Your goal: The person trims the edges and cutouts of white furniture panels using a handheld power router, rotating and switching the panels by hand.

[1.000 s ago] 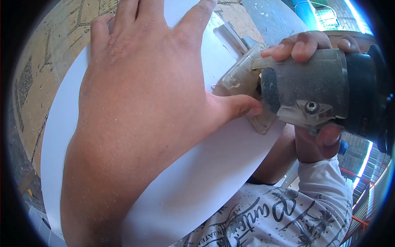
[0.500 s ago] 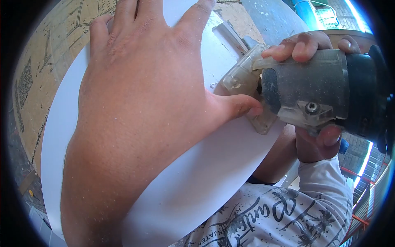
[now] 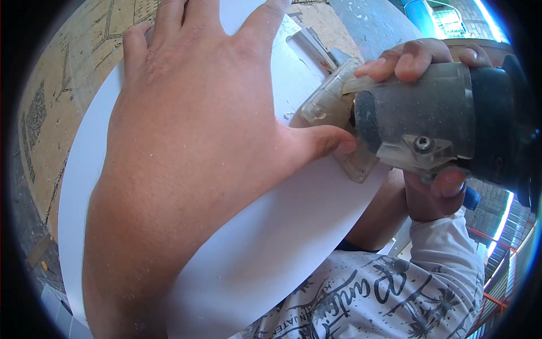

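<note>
A trim router (image 3: pixel 420 107) with a clear plastic base and dark motor body lies tilted to the right at the edge of a white panel (image 3: pixel 276 243). Wrapped around its body from behind is my right hand (image 3: pixel 412 59), with fingertips over the top and the thumb showing underneath. My left hand (image 3: pixel 195 113) spreads flat, palm down, over the panel. Its thumb reaches right to the router's clear base and appears to touch it. The fingertips run past the top of the picture. The router's bit is hidden.
Brown cardboard (image 3: pixel 73 79) with printed marks lies left of and beyond the panel. A grey strip (image 3: pixel 313 51) with a slot is near the router's base. A printed shirt (image 3: pixel 384 288) and a bare leg (image 3: pixel 381 212) are close below the panel's right edge.
The router and my right hand have shifted very slightly left and up in the picture. My left hand stays almost in place, its thumb still at the base.
</note>
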The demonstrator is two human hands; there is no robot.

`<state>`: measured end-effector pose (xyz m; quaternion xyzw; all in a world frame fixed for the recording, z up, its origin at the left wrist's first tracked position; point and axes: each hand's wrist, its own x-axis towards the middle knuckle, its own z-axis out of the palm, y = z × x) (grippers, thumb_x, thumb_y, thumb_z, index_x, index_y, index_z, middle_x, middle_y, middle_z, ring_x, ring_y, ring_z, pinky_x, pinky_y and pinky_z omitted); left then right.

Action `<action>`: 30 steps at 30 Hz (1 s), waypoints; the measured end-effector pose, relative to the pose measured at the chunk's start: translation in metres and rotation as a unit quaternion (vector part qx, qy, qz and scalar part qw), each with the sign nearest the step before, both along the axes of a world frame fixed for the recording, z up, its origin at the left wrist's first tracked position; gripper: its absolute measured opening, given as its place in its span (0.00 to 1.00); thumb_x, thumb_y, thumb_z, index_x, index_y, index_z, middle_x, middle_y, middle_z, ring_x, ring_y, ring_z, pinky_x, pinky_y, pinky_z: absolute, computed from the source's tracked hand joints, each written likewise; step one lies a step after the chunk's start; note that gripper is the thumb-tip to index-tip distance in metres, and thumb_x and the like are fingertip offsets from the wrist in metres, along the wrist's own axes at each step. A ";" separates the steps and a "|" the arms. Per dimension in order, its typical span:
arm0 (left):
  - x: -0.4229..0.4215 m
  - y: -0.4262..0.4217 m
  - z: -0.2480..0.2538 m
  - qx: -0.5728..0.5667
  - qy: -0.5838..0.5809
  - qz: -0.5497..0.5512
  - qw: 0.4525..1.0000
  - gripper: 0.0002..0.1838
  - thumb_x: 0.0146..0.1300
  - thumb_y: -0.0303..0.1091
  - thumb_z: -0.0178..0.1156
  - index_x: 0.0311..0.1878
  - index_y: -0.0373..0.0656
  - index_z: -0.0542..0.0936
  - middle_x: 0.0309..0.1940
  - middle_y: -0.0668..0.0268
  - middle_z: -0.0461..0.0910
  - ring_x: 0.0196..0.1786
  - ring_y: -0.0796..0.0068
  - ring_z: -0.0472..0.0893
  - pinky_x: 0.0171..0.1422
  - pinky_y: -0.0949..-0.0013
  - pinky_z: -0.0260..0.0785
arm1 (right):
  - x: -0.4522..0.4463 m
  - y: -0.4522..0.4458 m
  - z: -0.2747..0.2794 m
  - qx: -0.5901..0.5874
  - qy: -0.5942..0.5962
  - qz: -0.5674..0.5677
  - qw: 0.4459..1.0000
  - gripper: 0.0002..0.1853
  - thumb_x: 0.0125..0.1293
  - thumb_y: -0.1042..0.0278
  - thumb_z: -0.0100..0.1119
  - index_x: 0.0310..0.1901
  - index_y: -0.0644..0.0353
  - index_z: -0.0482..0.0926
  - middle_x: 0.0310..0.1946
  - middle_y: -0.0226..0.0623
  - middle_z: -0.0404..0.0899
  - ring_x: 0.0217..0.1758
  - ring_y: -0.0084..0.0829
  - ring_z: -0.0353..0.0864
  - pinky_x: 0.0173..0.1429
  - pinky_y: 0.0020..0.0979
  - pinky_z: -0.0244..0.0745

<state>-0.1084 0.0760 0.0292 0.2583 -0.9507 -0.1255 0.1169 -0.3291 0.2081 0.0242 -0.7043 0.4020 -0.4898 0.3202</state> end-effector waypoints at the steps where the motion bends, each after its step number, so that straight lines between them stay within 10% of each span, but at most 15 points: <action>1: -0.001 0.000 0.001 -0.002 0.000 0.001 1.000 0.62 0.57 0.73 0.67 0.75 0.24 0.63 0.71 0.30 0.63 0.77 0.34 0.62 0.81 0.45 0.55 | 0.000 0.000 0.000 -0.002 -0.002 -0.001 1.000 0.58 0.54 0.42 0.81 0.78 0.46 0.51 0.63 0.48 0.70 0.68 0.49 0.74 0.74 0.54 0.71; 20: 0.004 0.000 0.012 0.013 -0.007 0.003 1.000 0.62 0.57 0.72 0.68 0.75 0.22 0.62 0.71 0.31 0.63 0.76 0.35 0.62 0.81 0.46 0.56 | 0.012 -0.010 -0.008 -0.028 0.000 -0.021 0.999 0.56 0.61 0.37 0.75 0.77 0.51 0.47 0.60 0.47 0.70 0.66 0.46 0.74 0.72 0.50 0.72; 30: 0.004 -0.003 0.024 0.064 -0.019 0.003 0.998 0.62 0.57 0.71 0.69 0.75 0.21 0.61 0.70 0.32 0.65 0.76 0.38 0.65 0.80 0.49 0.59 | 0.043 -0.030 -0.013 -0.112 -0.070 -0.155 0.979 0.55 0.48 0.50 0.86 0.66 0.63 0.55 0.48 0.47 0.77 0.53 0.35 0.80 0.58 0.30 0.76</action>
